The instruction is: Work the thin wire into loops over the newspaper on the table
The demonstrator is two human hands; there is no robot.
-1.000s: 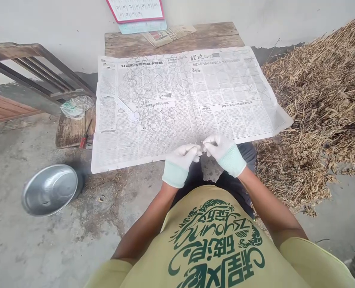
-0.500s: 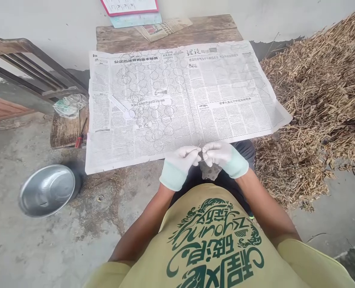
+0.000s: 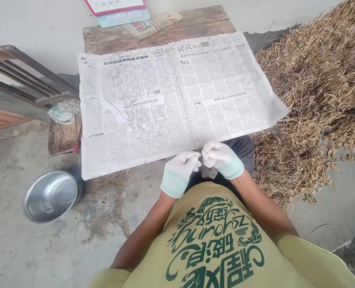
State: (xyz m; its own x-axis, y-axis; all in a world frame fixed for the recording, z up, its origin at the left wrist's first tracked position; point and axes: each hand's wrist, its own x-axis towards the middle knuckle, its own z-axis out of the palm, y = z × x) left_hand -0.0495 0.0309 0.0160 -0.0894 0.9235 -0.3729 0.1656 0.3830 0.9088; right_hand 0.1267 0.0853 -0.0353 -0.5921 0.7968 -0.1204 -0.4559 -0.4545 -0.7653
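Note:
Both my hands wear white gloves with pale green cuffs and meet at the newspaper's near edge. My left hand (image 3: 180, 170) pinches a thin wire (image 3: 197, 145), whose curved end sticks up above the fingertips. Right beside it my right hand (image 3: 221, 158) is closed, fingertips pressed together on the wire, part of which bends below between the hands. The fingers hide most of the wire. Several joined wire rings (image 3: 149, 136) lie in rows across the newspaper (image 3: 105, 160). On the right half of the sheet are fainter loose wires (image 3: 255, 76).
The newspaper covers a wooden table (image 3: 201, 20). A pale spoon-shaped strip (image 3: 114, 110) lies on it. Leftward are a wooden chair (image 3: 61, 136) with a plastic bag (image 3: 65, 111) and a red-handled tool (image 3: 76, 147), and a metal basin (image 3: 51, 196) on the floor. Dry stalks (image 3: 312, 104) are heaped at right.
My hands have drawn slightly apart, the right rising a little and the left lowering. More of the wire's curved end shows above the left fingertips. The view has shifted slightly.

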